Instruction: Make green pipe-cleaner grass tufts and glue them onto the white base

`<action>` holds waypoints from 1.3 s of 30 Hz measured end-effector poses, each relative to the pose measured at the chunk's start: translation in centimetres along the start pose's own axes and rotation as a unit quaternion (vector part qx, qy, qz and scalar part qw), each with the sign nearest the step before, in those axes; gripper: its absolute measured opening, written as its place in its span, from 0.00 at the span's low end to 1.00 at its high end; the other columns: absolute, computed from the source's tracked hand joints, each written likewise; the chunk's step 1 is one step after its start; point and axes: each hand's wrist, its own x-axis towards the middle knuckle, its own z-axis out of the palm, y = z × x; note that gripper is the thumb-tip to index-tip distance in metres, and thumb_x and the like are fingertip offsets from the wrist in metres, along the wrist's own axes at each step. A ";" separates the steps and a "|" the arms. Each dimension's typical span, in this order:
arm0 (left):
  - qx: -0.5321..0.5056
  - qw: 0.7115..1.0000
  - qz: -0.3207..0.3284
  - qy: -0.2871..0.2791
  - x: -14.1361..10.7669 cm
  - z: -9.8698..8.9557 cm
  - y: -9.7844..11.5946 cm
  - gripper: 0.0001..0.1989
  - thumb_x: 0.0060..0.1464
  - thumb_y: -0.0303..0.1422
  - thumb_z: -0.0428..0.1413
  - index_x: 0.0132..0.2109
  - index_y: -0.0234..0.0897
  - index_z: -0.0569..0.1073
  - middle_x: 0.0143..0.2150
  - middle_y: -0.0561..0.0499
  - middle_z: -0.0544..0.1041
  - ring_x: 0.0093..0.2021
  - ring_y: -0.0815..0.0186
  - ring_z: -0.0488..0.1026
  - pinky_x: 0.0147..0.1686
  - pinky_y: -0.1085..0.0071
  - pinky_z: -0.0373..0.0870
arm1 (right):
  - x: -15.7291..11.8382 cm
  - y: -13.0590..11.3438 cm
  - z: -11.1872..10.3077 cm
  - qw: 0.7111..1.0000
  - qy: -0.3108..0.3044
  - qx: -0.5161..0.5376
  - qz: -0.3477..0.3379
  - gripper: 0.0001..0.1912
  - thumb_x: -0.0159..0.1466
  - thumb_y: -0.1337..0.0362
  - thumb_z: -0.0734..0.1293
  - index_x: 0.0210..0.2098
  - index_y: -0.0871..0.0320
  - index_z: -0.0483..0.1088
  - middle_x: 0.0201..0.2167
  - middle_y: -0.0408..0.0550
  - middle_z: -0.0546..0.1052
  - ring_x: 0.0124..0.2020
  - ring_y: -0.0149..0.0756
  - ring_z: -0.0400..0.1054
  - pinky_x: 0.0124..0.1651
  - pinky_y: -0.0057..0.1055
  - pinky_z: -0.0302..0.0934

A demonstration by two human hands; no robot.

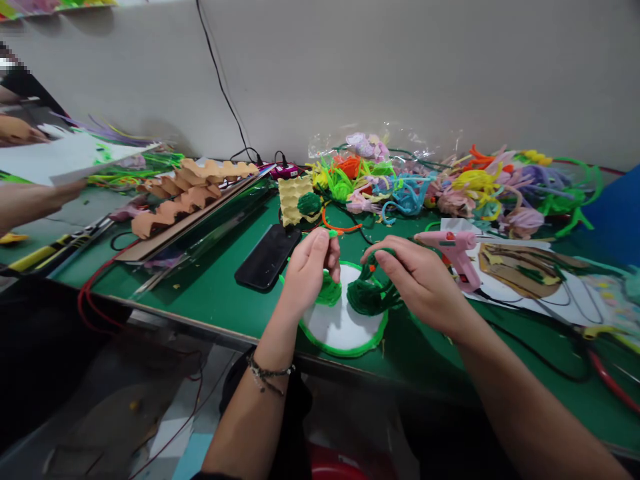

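My left hand (310,267) pinches a light green pipe-cleaner piece (330,291) above a white round disc with a bright green fuzzy rim (345,347). My right hand (415,280) grips a dark green pipe-cleaner bundle (367,297) just to the right of it, over the same disc. The two hands are close together, almost touching. A beaded bracelet sits on my left wrist.
A black phone (267,257) lies left of my hands. A pink glue gun (455,253) stands to the right on paper. A heap of coloured pipe cleaners (450,183) lines the back. Brown cardboard shapes (190,190) lie at left. Another person's hands (30,193) hold white paper at far left.
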 end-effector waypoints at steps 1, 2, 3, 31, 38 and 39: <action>0.001 1.000 0.000 -0.001 0.0 0.0 0.0 0.16 0.56 0.43 0.46 0.26 0.36 0.61 0.18 0.60 0.57 0.14 0.77 0.59 0.14 0.79 0.55 | 0.0 0.1 0.0 1.000 0.005 0.014 0.013 0.12 0.63 0.64 0.55 0.32 0.59 0.68 0.27 0.44 0.71 0.30 0.28 0.64 0.33 0.25 0.56; 0.002 1.000 0.000 -0.001 0.0 -0.1 0.0 0.17 0.55 0.44 0.46 0.26 0.36 0.61 0.17 0.60 0.56 0.14 0.78 0.57 0.13 0.78 0.52 | 0.0 0.2 0.0 0.999 0.013 0.031 0.028 0.10 0.63 0.64 0.56 0.33 0.59 0.68 0.27 0.44 0.71 0.28 0.28 0.64 0.31 0.25 0.56; 0.003 1.000 0.000 -0.001 0.0 -0.1 -0.1 0.17 0.55 0.44 0.46 0.26 0.36 0.61 0.17 0.60 0.55 0.14 0.78 0.55 0.12 0.78 0.50 | 0.0 0.3 0.0 0.997 0.022 0.050 0.045 0.09 0.62 0.64 0.57 0.34 0.58 0.68 0.25 0.43 0.71 0.27 0.27 0.63 0.29 0.24 0.56; -0.017 0.999 -0.028 -0.010 -0.1 0.6 -0.2 0.18 0.53 0.46 0.47 0.26 0.36 0.62 0.17 0.58 0.58 0.16 0.76 0.52 0.15 0.78 0.46 | 0.2 1.0 0.3 0.977 0.084 0.175 0.090 0.10 0.53 0.67 0.65 0.23 0.57 0.56 0.19 0.37 0.63 0.19 0.22 0.54 0.20 0.22 0.49; -0.007 1.000 -0.025 0.006 0.0 0.9 -0.1 0.18 0.54 0.46 0.46 0.26 0.36 0.61 0.26 0.54 0.68 0.15 0.79 0.48 0.13 0.77 0.45 | 0.0 1.3 1.2 0.980 0.088 0.169 0.060 0.12 0.57 0.66 0.63 0.23 0.56 0.53 0.19 0.37 0.65 0.21 0.25 0.62 0.23 0.23 0.54; -0.006 1.000 -0.029 0.004 0.0 1.0 -0.1 0.18 0.54 0.46 0.46 0.27 0.36 0.61 0.27 0.53 0.69 0.14 0.79 0.48 0.13 0.77 0.44 | -0.1 1.3 1.3 0.980 0.089 0.168 0.051 0.10 0.58 0.66 0.62 0.25 0.56 0.54 0.20 0.38 0.67 0.23 0.26 0.64 0.24 0.24 0.56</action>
